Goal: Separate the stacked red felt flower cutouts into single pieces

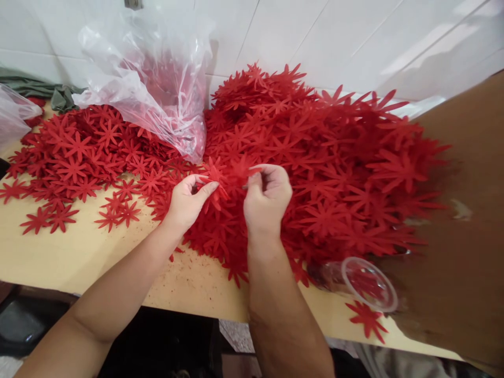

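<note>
Thumb and fingers of my left hand (188, 202) are closed on a red flower-shaped cutout (216, 181) with several narrow petals; it may be more than one layer. Close by on the right, my right hand (268, 199) is pinched shut on another red flower cutout (242, 169), blurred and partly hidden by the fingers. Both hands are just above a large heap of the same red cutouts (326, 173), with the fingertips a short way apart.
A clear plastic bag (157, 100) with red contents rests on a smaller pile of cutouts (79, 152). A transparent plastic cup (370, 283) lies tipped near the table's (118, 262) front edge. Brown cardboard (460, 252) borders the right side; a white tiled wall (299, 42) stands behind.
</note>
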{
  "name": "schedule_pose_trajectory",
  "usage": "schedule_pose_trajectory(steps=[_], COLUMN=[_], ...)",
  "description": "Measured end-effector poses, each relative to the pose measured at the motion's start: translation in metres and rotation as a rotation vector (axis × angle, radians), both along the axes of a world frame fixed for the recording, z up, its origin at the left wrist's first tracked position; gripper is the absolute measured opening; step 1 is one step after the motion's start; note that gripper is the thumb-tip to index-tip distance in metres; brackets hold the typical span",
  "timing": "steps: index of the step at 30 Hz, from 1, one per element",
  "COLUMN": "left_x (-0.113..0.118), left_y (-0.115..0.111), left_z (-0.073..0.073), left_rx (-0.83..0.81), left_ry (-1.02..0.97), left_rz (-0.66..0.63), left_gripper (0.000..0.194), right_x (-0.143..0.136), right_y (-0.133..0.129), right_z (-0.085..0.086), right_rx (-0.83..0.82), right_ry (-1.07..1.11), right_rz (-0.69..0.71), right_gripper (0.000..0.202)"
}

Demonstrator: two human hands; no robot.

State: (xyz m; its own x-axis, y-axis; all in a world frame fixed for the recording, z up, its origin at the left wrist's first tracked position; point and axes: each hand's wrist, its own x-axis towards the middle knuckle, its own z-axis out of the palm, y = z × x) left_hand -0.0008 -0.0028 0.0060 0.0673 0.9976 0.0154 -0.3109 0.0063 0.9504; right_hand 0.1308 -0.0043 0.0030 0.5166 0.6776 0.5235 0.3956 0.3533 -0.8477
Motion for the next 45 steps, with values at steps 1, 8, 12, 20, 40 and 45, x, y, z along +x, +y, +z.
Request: schedule_pose_trajectory(steps=[1,8,12,20,40,45], left_x=[-0.001,-0.001,-0.001,-0.003,0.0,0.0], left_y=[0.001,0.001,0.001,0.0,-0.003,-0.004], left_z=[0.0,-0.002,0.0,0.0,-0.001,0.0], left_rx=[0.007,0.041,0.022,0.066,0.108,0.062], left_ry=[0.008,0.05,0.033,0.126,0.159,0.168], left_rz=[0.01,-0.031,-0.019,-0.041,-0.107,-0.089], left_gripper=[0.014,0.013,0.009,0.028,0.015,0.022], right_x=[0.005,0.013,-0.006,-0.015,0.0,0.006], right_y=[0.001,-0.002,-0.012,-0.015,0.001,0.002], right_z=[-0.001,0.003,0.011,0.012,0.009,0.009], right_rx=[0.02,0.127,0.092,-0.229,0.035,0.017], right_ry=[0.028,-0.222,-0.436,-0.056,0.598,0.657], right_rz=[-0.051,-0.182,-0.097,0.576,0.204,0.259], right_gripper=[0.005,0.03,0.026,0.034,0.017,0.021])
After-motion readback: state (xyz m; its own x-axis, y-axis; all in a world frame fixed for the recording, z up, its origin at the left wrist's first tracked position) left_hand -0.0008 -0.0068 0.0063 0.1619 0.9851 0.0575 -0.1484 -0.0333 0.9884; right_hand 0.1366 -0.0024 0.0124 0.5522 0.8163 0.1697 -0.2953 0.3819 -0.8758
